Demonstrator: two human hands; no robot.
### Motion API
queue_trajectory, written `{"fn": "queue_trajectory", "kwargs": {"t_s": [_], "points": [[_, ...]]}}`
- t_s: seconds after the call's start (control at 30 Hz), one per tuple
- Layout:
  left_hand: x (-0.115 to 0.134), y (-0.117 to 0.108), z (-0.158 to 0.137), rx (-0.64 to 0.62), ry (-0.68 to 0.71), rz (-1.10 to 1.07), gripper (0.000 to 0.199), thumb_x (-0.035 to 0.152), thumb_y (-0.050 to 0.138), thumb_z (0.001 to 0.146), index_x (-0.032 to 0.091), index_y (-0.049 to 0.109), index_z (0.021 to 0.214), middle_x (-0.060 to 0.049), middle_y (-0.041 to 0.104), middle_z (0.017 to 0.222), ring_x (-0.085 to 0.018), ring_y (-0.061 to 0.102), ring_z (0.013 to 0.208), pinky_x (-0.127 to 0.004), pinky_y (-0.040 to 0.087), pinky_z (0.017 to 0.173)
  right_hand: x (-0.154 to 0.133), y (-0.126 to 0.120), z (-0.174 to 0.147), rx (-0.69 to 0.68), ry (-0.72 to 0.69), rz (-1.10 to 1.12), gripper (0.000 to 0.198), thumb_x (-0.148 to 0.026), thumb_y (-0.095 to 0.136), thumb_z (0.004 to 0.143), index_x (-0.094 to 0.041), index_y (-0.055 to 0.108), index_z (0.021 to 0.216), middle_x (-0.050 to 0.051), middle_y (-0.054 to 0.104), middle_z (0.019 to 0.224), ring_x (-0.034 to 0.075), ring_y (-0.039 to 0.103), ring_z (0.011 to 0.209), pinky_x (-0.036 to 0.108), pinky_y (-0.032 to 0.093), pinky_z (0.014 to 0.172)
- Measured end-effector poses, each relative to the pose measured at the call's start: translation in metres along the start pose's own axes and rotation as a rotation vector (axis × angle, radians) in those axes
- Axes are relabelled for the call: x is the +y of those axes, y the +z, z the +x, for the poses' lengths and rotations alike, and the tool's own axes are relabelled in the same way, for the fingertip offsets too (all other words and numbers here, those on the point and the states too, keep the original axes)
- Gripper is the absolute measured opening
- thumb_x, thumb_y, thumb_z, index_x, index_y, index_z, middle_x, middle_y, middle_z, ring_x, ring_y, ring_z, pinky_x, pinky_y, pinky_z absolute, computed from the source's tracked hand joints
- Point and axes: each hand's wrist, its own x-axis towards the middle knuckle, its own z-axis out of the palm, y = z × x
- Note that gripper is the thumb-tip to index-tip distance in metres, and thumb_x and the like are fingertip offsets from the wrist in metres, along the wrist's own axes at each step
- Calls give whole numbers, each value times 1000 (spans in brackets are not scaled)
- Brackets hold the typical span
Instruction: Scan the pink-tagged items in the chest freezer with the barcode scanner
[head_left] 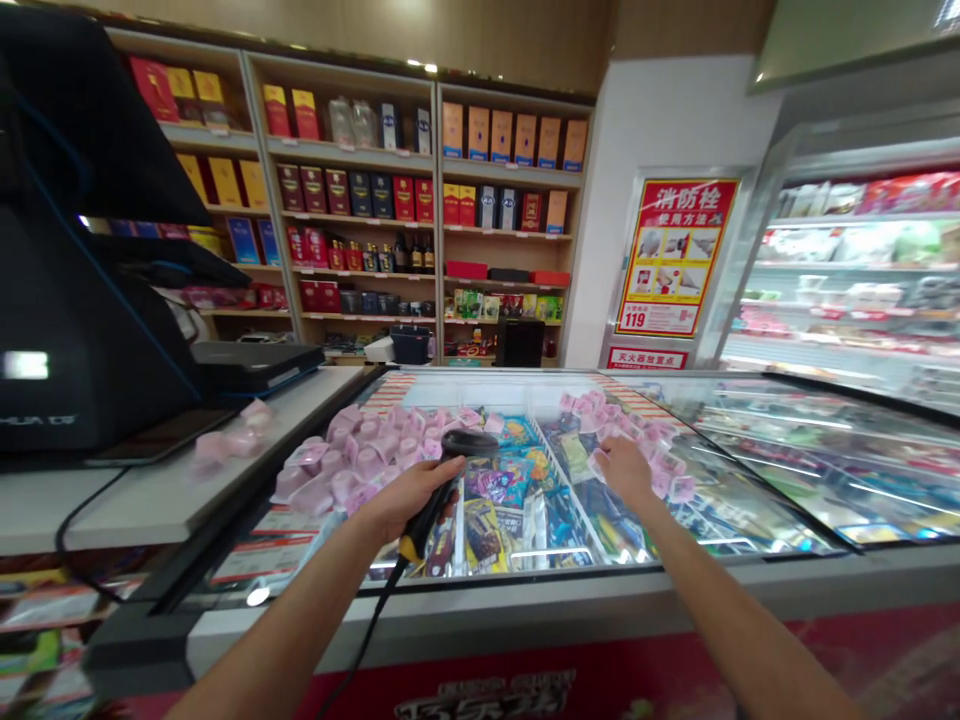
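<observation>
My left hand is wrapped round the handle of a black and yellow barcode scanner, its head pointing away over the freezer's glass lid. A cord runs down from the handle. On the glass to the left lies a heap of small pink cups. My right hand is closed at a second group of pink cups on the right; its fingers pinch at the group's near left edge, and the cup they seem to hold is mostly hidden.
Under the glass lie colourful ice cream packets. On the left counter stand a black checkout machine and several more pink cups. Shelves of boxes line the back; a lit display fridge is at right.
</observation>
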Motion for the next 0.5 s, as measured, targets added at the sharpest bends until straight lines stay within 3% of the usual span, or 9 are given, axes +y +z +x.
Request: {"fn": "queue_trajectory", "kwargs": {"t_s": [0.2,0.5], "points": [[10,3,-14,-53,60,88,32,47,54,63,16,48,66,4,53,52,-7,46,43,-20,35,45,-50,13,26,-17,45,466,21,-25,46,68,-16,64,75,4,65,73,14,58,66,22,40,61],[8,-4,-26,-43,86,138,28,45,50,67,17,48,65,5,50,52,-6,43,42,-20,33,44,-89,19,38,-48,2,510,20,-23,48,66,-17,65,73,3,67,72,14,59,68,21,40,60]]}}
